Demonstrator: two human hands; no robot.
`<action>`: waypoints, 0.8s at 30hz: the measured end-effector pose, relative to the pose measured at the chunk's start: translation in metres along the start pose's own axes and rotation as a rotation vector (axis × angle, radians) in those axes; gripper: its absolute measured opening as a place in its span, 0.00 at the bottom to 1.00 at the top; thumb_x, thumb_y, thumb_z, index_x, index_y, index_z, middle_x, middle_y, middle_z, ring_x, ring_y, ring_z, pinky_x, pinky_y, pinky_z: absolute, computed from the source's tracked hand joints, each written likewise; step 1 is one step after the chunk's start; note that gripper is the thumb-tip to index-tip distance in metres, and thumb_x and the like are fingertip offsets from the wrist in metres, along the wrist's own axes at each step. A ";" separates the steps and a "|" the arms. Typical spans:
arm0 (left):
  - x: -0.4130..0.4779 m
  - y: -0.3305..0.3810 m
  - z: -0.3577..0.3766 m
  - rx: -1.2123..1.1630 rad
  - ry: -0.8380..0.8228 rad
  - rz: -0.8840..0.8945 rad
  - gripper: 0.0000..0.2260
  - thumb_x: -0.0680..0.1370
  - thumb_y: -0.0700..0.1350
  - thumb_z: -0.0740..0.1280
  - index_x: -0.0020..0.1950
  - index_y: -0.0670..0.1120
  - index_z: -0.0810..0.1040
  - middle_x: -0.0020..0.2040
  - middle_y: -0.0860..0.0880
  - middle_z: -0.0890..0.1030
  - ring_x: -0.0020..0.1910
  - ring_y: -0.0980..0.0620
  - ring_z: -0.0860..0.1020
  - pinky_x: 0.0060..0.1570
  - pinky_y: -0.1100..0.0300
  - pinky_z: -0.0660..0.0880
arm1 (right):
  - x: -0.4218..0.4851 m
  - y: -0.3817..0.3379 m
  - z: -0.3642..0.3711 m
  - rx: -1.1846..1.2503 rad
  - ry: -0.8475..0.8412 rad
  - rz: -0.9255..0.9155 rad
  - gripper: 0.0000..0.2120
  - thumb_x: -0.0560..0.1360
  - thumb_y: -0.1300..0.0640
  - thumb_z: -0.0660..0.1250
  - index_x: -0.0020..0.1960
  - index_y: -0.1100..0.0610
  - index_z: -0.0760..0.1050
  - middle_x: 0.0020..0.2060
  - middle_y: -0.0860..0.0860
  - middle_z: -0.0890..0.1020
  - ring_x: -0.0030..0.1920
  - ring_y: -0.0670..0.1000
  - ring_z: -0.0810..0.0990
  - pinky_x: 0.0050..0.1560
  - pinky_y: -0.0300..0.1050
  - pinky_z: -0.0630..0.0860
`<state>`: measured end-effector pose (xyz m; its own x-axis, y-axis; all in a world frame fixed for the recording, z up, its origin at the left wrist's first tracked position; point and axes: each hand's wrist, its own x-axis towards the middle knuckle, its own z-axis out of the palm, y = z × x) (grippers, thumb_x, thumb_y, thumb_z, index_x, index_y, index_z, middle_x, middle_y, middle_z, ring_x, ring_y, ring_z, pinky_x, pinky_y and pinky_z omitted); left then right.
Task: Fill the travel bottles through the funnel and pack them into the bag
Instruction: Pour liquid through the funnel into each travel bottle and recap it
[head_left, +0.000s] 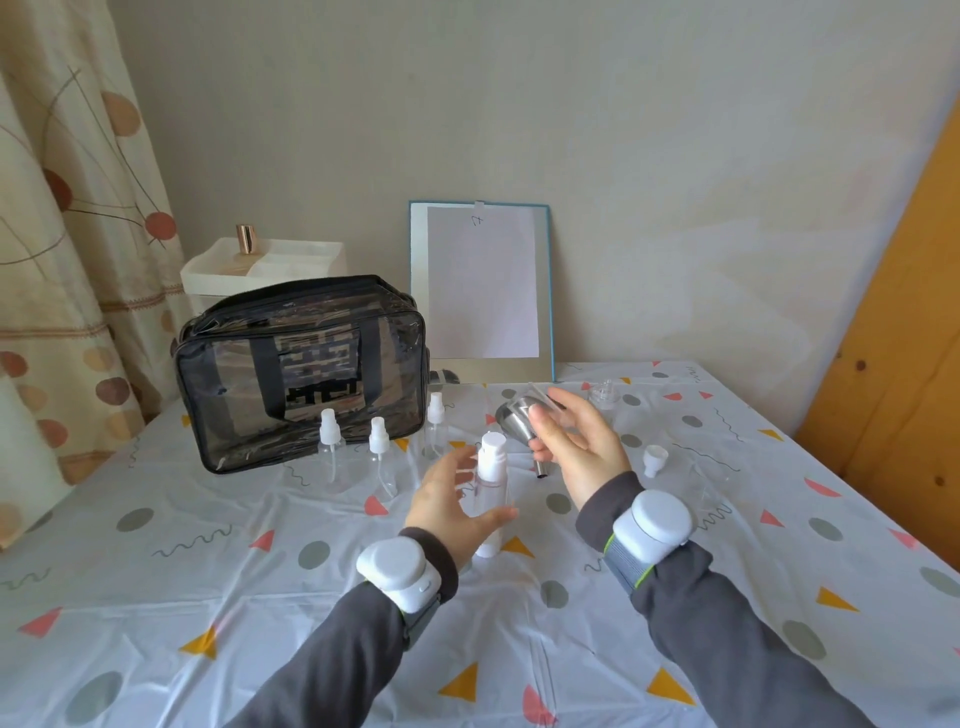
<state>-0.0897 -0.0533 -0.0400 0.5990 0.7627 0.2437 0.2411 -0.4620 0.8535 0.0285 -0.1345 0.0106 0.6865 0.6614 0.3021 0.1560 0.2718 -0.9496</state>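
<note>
The right hand is raised over the tabletop and pinches a steel funnel: the thumb is on the cone and curled fingers are under it, with the spout pointing down toward the cloth. The left hand is cupped about a clear pump bottle with a white cap. Its thumb lies across the front and its spread fingers are behind. The view does not show whether it actually clasps the bottle.

Behind the left hand stand three clear spray bottles with white tops. They are in a loose row in front of a clear, black-trimmed toiletry bag, which stands upright and zipped. A small white cap lies to the right of the funnel, and a clear bottle stands beyond the right hand's fingers.

A framed board leans on the wall with a sheet of paper taped to it. The handwritten mark at the top of the sheet is too small to read. The dark panel on the bag is blurred and also unreadable. A white organiser tray behind the bag holds a copper-capped bottle.

Both wrists wear bands carrying white devices.
</note>
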 end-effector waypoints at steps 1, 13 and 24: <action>-0.002 0.004 -0.002 0.006 0.024 0.030 0.36 0.66 0.48 0.77 0.69 0.49 0.63 0.62 0.53 0.69 0.61 0.57 0.69 0.59 0.67 0.64 | 0.000 -0.001 0.000 0.001 0.009 -0.005 0.16 0.72 0.55 0.69 0.58 0.50 0.71 0.46 0.50 0.79 0.39 0.47 0.80 0.42 0.40 0.76; -0.010 0.063 -0.034 0.586 0.461 0.883 0.15 0.68 0.37 0.73 0.54 0.36 0.80 0.50 0.43 0.82 0.60 0.35 0.75 0.62 0.32 0.61 | -0.013 -0.023 0.006 -0.035 -0.155 -0.147 0.25 0.62 0.62 0.78 0.52 0.44 0.74 0.44 0.46 0.80 0.43 0.45 0.77 0.48 0.45 0.76; -0.013 0.025 -0.075 -0.048 0.496 0.027 0.16 0.74 0.48 0.69 0.60 0.48 0.75 0.50 0.51 0.78 0.47 0.51 0.74 0.49 0.57 0.70 | -0.010 -0.003 0.004 -0.521 -0.128 -0.259 0.24 0.70 0.57 0.72 0.63 0.55 0.68 0.58 0.50 0.69 0.58 0.49 0.71 0.61 0.49 0.70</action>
<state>-0.1482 -0.0408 0.0130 0.1663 0.8795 0.4460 0.1882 -0.4723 0.8611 0.0180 -0.1393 0.0110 0.4939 0.7069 0.5063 0.6573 0.0776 -0.7496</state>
